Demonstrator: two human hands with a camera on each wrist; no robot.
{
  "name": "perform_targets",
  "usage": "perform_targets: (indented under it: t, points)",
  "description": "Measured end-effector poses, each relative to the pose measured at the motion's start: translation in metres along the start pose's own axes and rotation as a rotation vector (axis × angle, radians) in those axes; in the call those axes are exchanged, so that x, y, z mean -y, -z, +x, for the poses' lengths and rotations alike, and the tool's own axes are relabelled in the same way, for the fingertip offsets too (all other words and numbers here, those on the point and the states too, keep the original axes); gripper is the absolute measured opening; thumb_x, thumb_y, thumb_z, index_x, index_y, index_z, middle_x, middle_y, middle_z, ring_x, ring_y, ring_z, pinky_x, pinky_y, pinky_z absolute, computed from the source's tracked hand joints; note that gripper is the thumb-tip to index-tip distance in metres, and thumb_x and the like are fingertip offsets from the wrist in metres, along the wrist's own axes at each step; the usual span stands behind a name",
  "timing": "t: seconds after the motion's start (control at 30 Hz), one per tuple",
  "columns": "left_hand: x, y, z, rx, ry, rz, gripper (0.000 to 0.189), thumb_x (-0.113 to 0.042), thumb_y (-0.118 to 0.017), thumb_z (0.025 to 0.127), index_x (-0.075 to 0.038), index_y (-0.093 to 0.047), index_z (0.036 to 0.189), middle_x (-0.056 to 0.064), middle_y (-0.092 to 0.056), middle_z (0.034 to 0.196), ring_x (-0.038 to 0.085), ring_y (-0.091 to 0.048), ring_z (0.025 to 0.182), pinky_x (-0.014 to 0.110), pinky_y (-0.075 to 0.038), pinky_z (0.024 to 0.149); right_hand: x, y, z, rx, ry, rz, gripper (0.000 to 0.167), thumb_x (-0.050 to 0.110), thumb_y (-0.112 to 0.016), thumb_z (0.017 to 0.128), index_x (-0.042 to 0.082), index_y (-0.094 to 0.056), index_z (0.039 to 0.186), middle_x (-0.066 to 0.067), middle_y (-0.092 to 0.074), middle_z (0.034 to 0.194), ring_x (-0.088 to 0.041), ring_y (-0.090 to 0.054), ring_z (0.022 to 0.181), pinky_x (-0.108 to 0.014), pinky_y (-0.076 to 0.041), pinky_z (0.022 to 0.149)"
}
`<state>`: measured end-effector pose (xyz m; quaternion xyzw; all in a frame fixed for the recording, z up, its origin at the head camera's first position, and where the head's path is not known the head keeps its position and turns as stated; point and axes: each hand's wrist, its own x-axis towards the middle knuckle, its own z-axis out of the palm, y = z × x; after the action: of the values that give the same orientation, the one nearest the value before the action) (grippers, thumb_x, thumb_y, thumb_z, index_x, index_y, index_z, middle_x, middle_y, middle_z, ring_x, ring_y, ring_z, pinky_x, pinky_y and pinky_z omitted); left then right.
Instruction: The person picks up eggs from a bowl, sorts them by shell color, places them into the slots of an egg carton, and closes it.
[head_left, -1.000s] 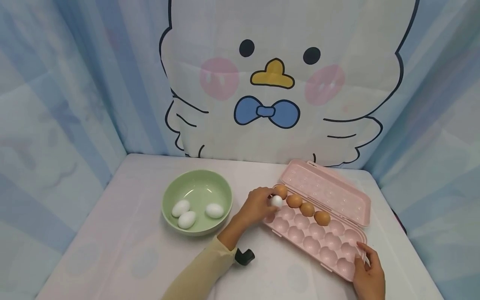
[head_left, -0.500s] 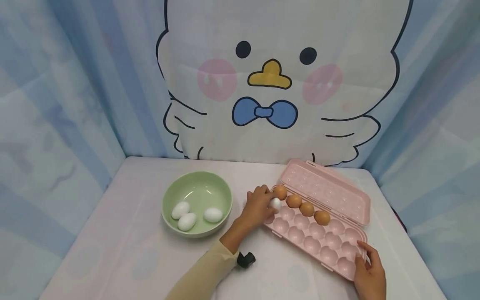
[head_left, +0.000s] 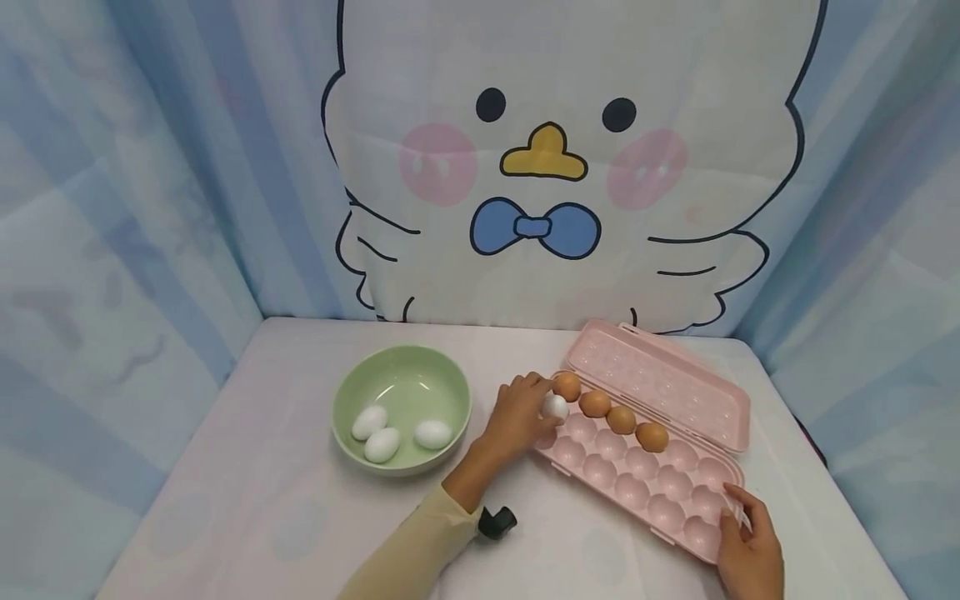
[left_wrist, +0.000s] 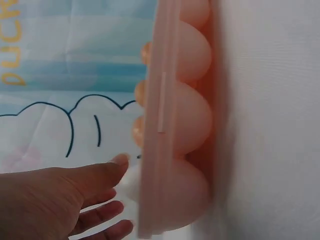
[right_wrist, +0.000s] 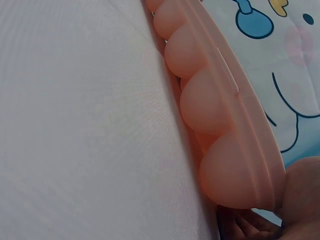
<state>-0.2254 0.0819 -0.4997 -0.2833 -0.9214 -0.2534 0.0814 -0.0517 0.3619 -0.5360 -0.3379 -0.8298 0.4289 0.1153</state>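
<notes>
A pink egg box [head_left: 632, 493] lies opened on the table, set at an angle. Several brown eggs [head_left: 596, 404] fill part of its back row. My left hand [head_left: 516, 419] holds a white egg [head_left: 555, 407] between thumb and fingers at the leftmost hollow of the second row. In the left wrist view this egg [left_wrist: 131, 184] is partly hidden behind the box's rim. My right hand [head_left: 752, 552] grips the box's near right corner; in the right wrist view its thumb [right_wrist: 303, 187] is at the rim and the other fingers pass below.
Left of the box stands a green bowl [head_left: 401, 367] with three white eggs [head_left: 382, 445] in it. The box's lid [head_left: 660, 379] leans back toward the printed curtain [head_left: 540, 283]. A dark device [head_left: 497, 523] sits at my left wrist. Curtains border both sides.
The view has shifted slightly. Both hands stay almost where they were, the left at the white egg and the right at the box's corner.
</notes>
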Motion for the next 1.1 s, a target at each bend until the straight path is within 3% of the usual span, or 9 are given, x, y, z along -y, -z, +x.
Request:
perform_targets:
  t: [0.07,0.2,0.33,0.47,0.63,0.73,0.83,1.0,1.1]
  points:
    - [-0.002,0.011,-0.001,0.017,-0.002,-0.010,0.050,-0.032,-0.085,0.088,-0.010,-0.069,0.130,0.004,-0.063,0.120,0.023,-0.060,0.108,0.038,-0.048,0.087,0.000,0.000,0.001,-0.001,-0.002,0.006,0.044,0.013,-0.038,0.110,0.008,-0.042,0.153,-0.027,-0.027,0.163,-0.052,-0.045,0.135,-0.046,-0.051,0.096]
    - [-0.007,0.040,-0.004,0.044,-0.003,-0.095,0.049,-0.029,-0.083,0.091,-0.009,-0.068,0.132,0.004,-0.063,0.123,0.021,-0.061,0.112,0.036,-0.051,0.093,-0.001,0.000,0.003,-0.008,0.002,0.010,0.044,0.014,-0.038,0.110,0.008,-0.042,0.154,-0.026,-0.028,0.163,-0.051,-0.045,0.135,-0.040,-0.054,0.092]
    - [-0.006,0.066,-0.015,0.069,-0.009,-0.189,0.044,-0.027,-0.080,0.094,-0.008,-0.068,0.132,0.002,-0.065,0.123,0.019,-0.064,0.108,0.029,-0.052,0.088,-0.002,0.001,0.004,-0.002,0.006,0.013,0.044,0.015,-0.038,0.110,0.007,-0.042,0.153,-0.027,-0.027,0.163,-0.051,-0.045,0.135,-0.044,-0.053,0.094]
    - [0.004,0.085,-0.036,0.107,-0.008,-0.219,0.043,-0.027,-0.077,0.096,-0.010,-0.067,0.134,0.002,-0.067,0.125,0.021,-0.065,0.108,0.031,-0.053,0.087,-0.005,0.000,0.004,0.011,0.003,0.023,0.045,0.016,-0.038,0.110,0.006,-0.042,0.153,-0.029,-0.026,0.163,-0.052,-0.044,0.136,-0.049,-0.050,0.096]
    - [0.033,0.107,-0.071,0.110,0.067,-0.231,0.043,-0.031,-0.075,0.098,-0.012,-0.066,0.136,0.001,-0.066,0.130,0.021,-0.063,0.115,0.039,-0.053,0.095,-0.006,-0.002,0.003,0.004,0.021,0.036,0.044,0.014,-0.039,0.109,0.004,-0.043,0.152,-0.032,-0.027,0.161,-0.054,-0.044,0.135,-0.052,-0.045,0.098]
    - [0.059,0.122,-0.093,0.082,0.112,-0.239,0.045,-0.028,-0.075,0.097,-0.009,-0.065,0.136,0.003,-0.065,0.132,0.025,-0.063,0.118,0.045,-0.050,0.100,-0.006,-0.003,0.002,-0.007,0.026,0.022,0.044,0.013,-0.039,0.109,0.005,-0.044,0.151,-0.030,-0.030,0.160,-0.052,-0.046,0.134,-0.038,-0.051,0.096]
    - [0.084,0.136,-0.110,0.058,0.155,-0.234,0.048,-0.025,-0.076,0.096,-0.003,-0.064,0.137,0.009,-0.065,0.134,0.030,-0.062,0.121,0.048,-0.048,0.102,-0.005,-0.001,0.002,-0.011,0.030,0.017,0.044,0.013,-0.040,0.108,0.006,-0.045,0.151,-0.030,-0.032,0.160,-0.052,-0.046,0.134,-0.018,-0.052,0.086]
    - [0.110,0.151,-0.127,0.073,0.281,-0.234,0.050,-0.022,-0.076,0.096,0.002,-0.063,0.137,0.017,-0.062,0.139,0.038,-0.056,0.129,0.054,-0.044,0.106,-0.003,0.001,0.001,0.002,0.022,0.024,0.044,0.015,-0.040,0.109,0.005,-0.044,0.151,-0.029,-0.031,0.160,-0.052,-0.046,0.134,-0.003,-0.044,0.070]
    - [0.118,0.154,-0.131,0.094,0.315,-0.224,0.049,-0.018,-0.078,0.094,0.006,-0.064,0.134,0.021,-0.062,0.138,0.041,-0.054,0.131,0.055,-0.042,0.109,-0.002,0.002,0.000,0.005,0.024,0.037,0.044,0.015,-0.040,0.108,0.005,-0.044,0.151,-0.030,-0.032,0.160,-0.051,-0.046,0.134,0.000,-0.038,0.064]
